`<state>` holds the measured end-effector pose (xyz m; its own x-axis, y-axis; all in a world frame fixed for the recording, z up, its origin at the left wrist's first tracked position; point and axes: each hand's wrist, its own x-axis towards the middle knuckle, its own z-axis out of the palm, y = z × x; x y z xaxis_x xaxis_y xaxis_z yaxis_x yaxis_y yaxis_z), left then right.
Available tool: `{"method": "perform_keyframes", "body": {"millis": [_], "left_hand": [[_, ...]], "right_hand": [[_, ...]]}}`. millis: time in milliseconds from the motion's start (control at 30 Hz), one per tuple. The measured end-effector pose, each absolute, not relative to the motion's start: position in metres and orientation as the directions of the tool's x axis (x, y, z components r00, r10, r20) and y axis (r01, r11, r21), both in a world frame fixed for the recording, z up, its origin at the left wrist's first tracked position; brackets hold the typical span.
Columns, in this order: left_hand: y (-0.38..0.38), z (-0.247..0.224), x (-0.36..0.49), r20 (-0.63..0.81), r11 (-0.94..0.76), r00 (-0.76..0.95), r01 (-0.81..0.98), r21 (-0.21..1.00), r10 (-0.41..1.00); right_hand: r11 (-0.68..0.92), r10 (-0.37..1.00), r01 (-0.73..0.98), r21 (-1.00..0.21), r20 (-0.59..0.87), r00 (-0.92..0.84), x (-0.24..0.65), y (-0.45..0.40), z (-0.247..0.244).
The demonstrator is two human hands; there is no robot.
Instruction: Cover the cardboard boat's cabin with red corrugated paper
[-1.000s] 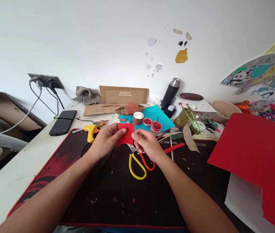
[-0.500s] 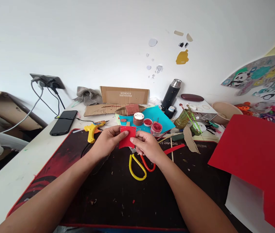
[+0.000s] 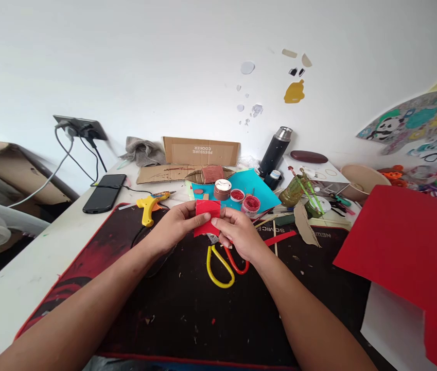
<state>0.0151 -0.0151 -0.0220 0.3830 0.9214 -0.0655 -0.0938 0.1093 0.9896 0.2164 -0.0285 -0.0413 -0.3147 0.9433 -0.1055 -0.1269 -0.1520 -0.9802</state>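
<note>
A small ribbed red piece [image 3: 207,208] is held up between both hands over the dark mat [image 3: 187,314]. My left hand [image 3: 179,224] pinches its left side, thumb on the front face. On the right side, my right hand [image 3: 237,232] grips it with thumb and fingers. Just below the hands lie scissors with one yellow handle [image 3: 220,267] and one red handle [image 3: 237,262]; their blades are mostly hidden. A red strip [image 3: 281,237] lies right of my right hand.
A yellow glue gun [image 3: 147,208] and a phone [image 3: 103,194] are at the left. Paint pots [image 3: 250,204] stand on blue paper [image 3: 259,180]. Behind are a black flask [image 3: 276,151] and cardboard [image 3: 203,152]. Large red sheet [image 3: 403,242] at right.
The view has shifted slightly, so the scene sits a little further right. Both thumbs are now closer together on the red piece, which stays held.
</note>
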Motion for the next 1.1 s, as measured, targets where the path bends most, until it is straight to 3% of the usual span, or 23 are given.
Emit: {"method": "perform_keyframes", "body": {"millis": [200, 367, 800, 1100], "left_hand": [[-0.009, -0.021, 0.006, -0.12, 0.207, 0.511, -0.116, 0.972, 0.851], [-0.002, -0.025, -0.001, -0.127, 0.218, 0.395, -0.196, 0.956, 0.91], [-0.007, -0.027, 0.008, -0.135, 0.155, 0.294, -0.046, 0.987, 0.946], [-0.01, -0.023, 0.011, -0.065, 0.051, 0.235, 0.065, 0.997, 0.97]], "right_hand": [[-0.165, 0.944, -0.151, -0.975, -0.112, -0.309, 0.217, -0.027, -0.042], [-0.163, 0.941, -0.154, -0.975, -0.107, -0.32, 0.217, -0.028, -0.042], [-0.144, 0.932, -0.055, -0.988, -0.117, -0.342, 0.217, -0.031, -0.04], [-0.137, 0.929, -0.071, -0.988, -0.103, -0.356, 0.215, -0.031, -0.04]]}}
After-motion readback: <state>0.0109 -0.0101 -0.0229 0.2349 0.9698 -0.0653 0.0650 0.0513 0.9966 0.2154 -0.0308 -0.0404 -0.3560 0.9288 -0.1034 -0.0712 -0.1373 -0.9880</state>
